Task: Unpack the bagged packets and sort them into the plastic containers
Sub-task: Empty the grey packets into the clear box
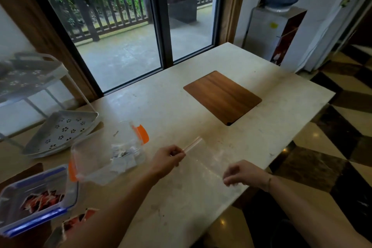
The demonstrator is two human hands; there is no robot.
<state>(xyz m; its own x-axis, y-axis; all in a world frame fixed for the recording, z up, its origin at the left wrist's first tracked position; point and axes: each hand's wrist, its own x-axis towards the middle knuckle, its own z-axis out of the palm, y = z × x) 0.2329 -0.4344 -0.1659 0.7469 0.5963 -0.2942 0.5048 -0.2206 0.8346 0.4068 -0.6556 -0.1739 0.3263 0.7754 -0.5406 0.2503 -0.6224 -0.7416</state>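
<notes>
over the table | both hands, left hand and right hand, pinch clear bag | no legible writing

Daylight is reaching you through the tall glass window at the upper left, leaving the pale stone table dim. Glare is spotting the glossy checkered floor at the right. Edges are bending and blurring, especially lower left.
</notes>
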